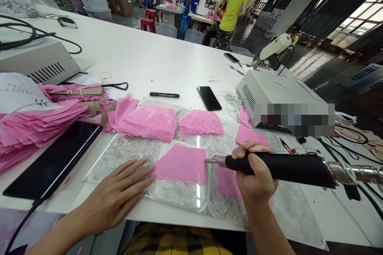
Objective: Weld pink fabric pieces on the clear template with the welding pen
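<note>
My left hand [124, 189] lies flat with its fingers stretched out, fingertips at the left edge of a pink fabric piece [182, 163]. This piece rests on a clear plastic sheet with rounded corners [179, 201]. In my right hand [255, 175] is a black corded handpiece [281, 166] with a narrow metal tip, held sideways. The tip meets or nearly meets the right edge of the pink piece; contact is hard to tell. Behind it are two stacks of scallop-edged pink pieces, a larger stack [151, 123] and a smaller stack [200, 122]. Another pink piece [227, 182] is partly hidden by my right hand.
A grey machine box [278, 91] stands right, another vented box [38, 61] left. Two phones [209, 98] [231, 57], a black marker [164, 95] and a large black tablet-like device [56, 159] lie on the white table [134, 55]. Bundled pink fabric [38, 123] is left. A person [231, 8] stands beyond.
</note>
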`<state>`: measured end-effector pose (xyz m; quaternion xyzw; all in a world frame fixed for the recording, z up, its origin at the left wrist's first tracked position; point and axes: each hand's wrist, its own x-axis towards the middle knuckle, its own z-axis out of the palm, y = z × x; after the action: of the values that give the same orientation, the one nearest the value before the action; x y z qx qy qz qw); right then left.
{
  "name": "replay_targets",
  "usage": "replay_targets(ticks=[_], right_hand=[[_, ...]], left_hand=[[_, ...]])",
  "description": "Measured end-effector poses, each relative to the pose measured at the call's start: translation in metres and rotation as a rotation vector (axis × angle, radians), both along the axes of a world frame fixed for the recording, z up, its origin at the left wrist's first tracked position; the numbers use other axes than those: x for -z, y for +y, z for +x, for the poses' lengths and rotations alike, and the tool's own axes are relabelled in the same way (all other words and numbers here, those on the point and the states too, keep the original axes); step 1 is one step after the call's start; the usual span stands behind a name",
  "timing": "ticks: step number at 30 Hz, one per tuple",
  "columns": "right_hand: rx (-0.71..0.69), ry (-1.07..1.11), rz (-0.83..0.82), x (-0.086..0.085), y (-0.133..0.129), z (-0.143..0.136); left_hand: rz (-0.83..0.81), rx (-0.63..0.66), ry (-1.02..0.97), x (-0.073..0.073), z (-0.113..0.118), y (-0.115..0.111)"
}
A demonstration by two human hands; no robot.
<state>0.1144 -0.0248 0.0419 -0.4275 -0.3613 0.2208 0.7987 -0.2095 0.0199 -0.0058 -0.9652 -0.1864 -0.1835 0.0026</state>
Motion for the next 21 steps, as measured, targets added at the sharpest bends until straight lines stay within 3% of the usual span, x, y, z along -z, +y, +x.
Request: replay_targets(ticks=[10, 21], right_hand=[[-0.041, -0.003, -0.033, -0.002, -0.024, 0.000], [-0.090, -0.029, -0.029, -0.001, -0.028, -0.003]], left_hand=[[-0.019, 0.001, -0.023, -0.007, 0.004, -0.001], [-0.024, 0.011, -0.002, -0.004, 0.003, -0.002]])
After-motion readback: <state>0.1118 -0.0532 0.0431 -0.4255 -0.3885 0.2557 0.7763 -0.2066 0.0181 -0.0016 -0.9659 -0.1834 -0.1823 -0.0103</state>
